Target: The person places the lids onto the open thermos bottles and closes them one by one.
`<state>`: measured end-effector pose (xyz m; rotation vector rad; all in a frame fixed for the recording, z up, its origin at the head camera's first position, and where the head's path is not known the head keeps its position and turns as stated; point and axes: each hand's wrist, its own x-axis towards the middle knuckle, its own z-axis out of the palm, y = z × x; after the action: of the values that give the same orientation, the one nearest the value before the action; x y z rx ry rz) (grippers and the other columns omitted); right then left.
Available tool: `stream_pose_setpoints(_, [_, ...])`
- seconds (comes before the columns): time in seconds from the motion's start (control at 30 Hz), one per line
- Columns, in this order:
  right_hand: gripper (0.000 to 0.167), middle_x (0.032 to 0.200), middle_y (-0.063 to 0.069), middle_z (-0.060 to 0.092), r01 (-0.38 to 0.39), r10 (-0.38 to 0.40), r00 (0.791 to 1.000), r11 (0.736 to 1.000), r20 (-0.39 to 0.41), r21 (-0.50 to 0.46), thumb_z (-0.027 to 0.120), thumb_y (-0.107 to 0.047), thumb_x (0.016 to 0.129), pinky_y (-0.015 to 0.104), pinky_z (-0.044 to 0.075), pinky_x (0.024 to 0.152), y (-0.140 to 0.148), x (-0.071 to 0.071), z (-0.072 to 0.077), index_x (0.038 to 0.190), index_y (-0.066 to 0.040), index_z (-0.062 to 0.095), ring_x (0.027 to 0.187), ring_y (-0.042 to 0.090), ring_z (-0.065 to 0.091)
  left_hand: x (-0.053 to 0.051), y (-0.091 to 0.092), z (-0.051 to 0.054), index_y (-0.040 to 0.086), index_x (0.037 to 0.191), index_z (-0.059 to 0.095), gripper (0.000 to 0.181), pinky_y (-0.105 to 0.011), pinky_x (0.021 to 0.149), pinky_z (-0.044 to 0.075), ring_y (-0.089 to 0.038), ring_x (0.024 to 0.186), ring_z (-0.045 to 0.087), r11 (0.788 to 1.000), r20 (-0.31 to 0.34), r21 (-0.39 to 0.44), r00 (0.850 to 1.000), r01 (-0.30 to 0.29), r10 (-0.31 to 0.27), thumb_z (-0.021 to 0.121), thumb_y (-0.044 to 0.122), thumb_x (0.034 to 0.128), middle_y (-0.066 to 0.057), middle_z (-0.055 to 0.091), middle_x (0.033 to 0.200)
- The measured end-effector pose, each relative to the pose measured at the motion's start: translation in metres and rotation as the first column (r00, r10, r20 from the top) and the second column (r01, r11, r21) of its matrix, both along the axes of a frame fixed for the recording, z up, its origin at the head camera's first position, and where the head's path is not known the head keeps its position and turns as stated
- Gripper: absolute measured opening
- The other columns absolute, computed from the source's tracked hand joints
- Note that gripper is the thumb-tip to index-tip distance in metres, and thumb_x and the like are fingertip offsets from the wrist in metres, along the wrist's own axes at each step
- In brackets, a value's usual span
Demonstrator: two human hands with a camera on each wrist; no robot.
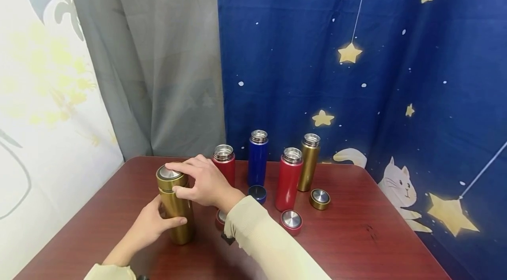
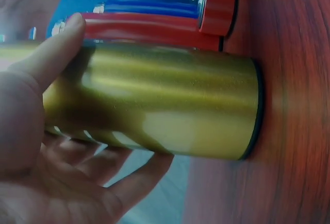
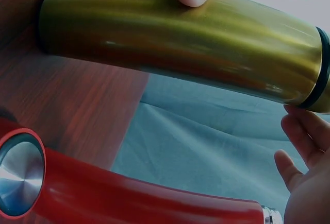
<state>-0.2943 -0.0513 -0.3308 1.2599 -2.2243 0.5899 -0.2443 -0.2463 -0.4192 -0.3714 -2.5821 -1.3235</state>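
A gold thermos (image 1: 182, 231) stands upright on the table at the left, its matching lid (image 1: 170, 173) seated on top. My left hand (image 1: 146, 227) grips the thermos around its middle, thumb on the near side. In the left wrist view the fingers pass beneath the gold body (image 2: 175, 100). My right hand (image 1: 207, 183) holds the lid from the right, one finger over its silver top and the thumb at the seam below. In the right wrist view the dark ring (image 3: 318, 72) shows at the neck. Whether the lid is fully tightened I cannot tell.
Behind stand lidless bottles: a red one (image 1: 225, 167) partly hidden, a blue one (image 1: 258, 161), a second red one (image 1: 289, 183) and a slim gold one (image 1: 309, 165). Before them lie a blue lid (image 1: 257, 193), red lids (image 1: 291, 220) and a gold lid (image 1: 319, 198). Curtains hang behind.
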Motion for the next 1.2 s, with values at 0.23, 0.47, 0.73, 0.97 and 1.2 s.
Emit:
stream_pose_setpoints(0.23, [0.055, 0.1, -0.011, 0.059, 0.049, -0.053, 0.994, 0.998, -0.099, -0.045, 0.073, -0.051, 0.081, 0.015, 0.035, 0.081, -0.003, 0.003, -0.002, 0.131, -0.031, 0.062, 0.092, 0.005, 0.045, 0.007, 0.005, 0.004, 0.003, 0.13, 0.046, 0.076, -0.032, 0.073, 0.053, -0.021, 0.093, 0.064, 0.998, -0.02, -0.039, 0.998, -0.053, 0.052, 0.086, 0.033, 0.0731, -0.011, 0.065, 0.109])
stream_pose_setpoints(0.47, [0.061, 0.089, -0.009, 0.057, 0.166, -0.187, 0.936, 0.982, -0.3, -0.094, 0.068, -0.069, 0.075, 0.021, 0.041, 0.072, -0.011, 0.005, -0.008, 0.121, -0.03, 0.065, 0.084, 0.009, 0.048, 0.008, 0.006, 0.003, 0.004, 0.132, 0.045, 0.078, -0.037, 0.075, 0.053, -0.027, 0.099, 0.064, 0.995, 0.005, -0.042, 0.996, -0.087, 0.087, 0.086, 0.036, 0.0728, -0.013, 0.065, 0.111])
stream_pose_setpoints(0.73, [0.059, 0.132, -0.01, 0.05, -0.05, 0.073, 0.944, 0.996, 0.322, -0.079, 0.066, -0.048, 0.088, 0.024, 0.042, 0.097, -0.007, 0.008, 0.006, 0.137, -0.025, 0.043, 0.119, 0.006, 0.044, 0.002, -0.004, 0.002, -0.003, 0.129, 0.046, 0.07, -0.031, 0.076, 0.054, -0.019, 0.095, 0.064, 0.996, 0.016, 0.046, 0.996, 0.083, -0.084, 0.084, 0.024, 0.0761, -0.014, 0.063, 0.113])
stream_pose_setpoints(0.97, [0.061, 0.145, -0.003, 0.047, -0.3, 0.357, 0.795, 0.934, 0.49, -0.192, 0.065, -0.02, 0.091, 0.025, 0.035, 0.106, -0.001, -0.003, 0.008, 0.147, -0.016, 0.043, 0.128, 0.003, 0.042, -0.009, -0.017, 0.0, -0.01, 0.13, 0.041, 0.067, -0.03, 0.077, 0.054, -0.017, 0.094, 0.066, 0.953, 0.064, 0.127, 0.957, 0.274, -0.283, 0.079, 0.013, 0.0804, -0.02, 0.061, 0.114])
stream_pose_setpoints(1.2, [0.056, 0.136, -0.007, 0.055, -0.279, 0.358, 0.773, 0.933, 0.523, -0.226, 0.072, -0.021, 0.088, 0.019, 0.041, 0.097, 0.001, -0.008, 0.007, 0.141, -0.019, 0.052, 0.117, -0.001, 0.05, -0.012, -0.017, 0.0, -0.011, 0.128, 0.043, 0.065, -0.03, 0.076, 0.054, -0.017, 0.092, 0.067, 0.954, 0.062, 0.121, 0.957, 0.276, -0.285, 0.08, 0.013, 0.0798, -0.019, 0.062, 0.111])
